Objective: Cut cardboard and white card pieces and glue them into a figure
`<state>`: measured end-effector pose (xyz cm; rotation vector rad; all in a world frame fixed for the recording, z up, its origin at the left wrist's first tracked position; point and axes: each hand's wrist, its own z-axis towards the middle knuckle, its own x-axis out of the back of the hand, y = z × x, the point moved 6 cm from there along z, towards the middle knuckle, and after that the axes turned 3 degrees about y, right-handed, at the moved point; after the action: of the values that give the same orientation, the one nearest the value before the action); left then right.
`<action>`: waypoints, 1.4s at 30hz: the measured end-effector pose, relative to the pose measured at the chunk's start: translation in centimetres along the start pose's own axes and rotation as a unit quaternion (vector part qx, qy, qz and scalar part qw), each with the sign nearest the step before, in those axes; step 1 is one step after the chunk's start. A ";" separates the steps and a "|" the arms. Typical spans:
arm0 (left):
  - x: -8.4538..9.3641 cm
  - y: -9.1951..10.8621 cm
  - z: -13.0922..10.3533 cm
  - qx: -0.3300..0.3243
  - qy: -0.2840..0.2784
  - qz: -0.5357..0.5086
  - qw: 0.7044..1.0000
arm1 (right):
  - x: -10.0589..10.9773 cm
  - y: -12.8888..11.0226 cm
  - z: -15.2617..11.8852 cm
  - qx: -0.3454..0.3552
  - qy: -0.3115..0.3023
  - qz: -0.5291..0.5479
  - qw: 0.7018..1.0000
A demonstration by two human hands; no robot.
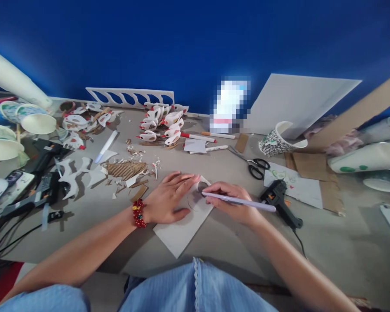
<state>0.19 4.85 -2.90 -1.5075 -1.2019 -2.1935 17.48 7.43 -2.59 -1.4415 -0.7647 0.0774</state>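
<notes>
A white sheet (180, 237) lies on the grey table in front of me, turned at an angle, with a thin curved line on it. Flat on its upper left part rests my left hand (169, 198), fingers spread, a red beaded bracelet at the wrist. My right hand (232, 201) is closed round a pale purple pen (251, 204), whose tip end points at the sheet near the left fingertips. Between the two hands a small round grey-and-white shape (202, 186) shows on the sheet, partly covered by the fingers.
Black-handled scissors (256, 168), a glue gun (280, 203) and a patterned paper cup (273, 142) stand or lie to the right. Behind are white-and-red cutouts (172, 118) and markers (198, 137). Left are cardboard scraps (125, 170), white cutouts (72, 178) and more glue guns (40, 196).
</notes>
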 end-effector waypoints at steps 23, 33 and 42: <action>-0.8 -0.3 -0.2 -0.009 0.016 -0.001 1.000 | -1.1 0.6 2.2 0.052 -0.007 0.015 0.998; -0.8 -0.3 -0.1 -0.006 0.007 -0.003 1.000 | -1.1 0.3 2.4 0.058 -0.020 0.013 0.998; -0.7 -0.3 -0.1 -0.008 0.014 0.001 1.000 | -1.0 0.2 2.7 0.079 -0.029 0.022 0.996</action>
<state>0.29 4.82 -3.70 -1.4797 -1.1769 -2.2212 15.38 9.32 -3.36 -1.3101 -0.7579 0.2099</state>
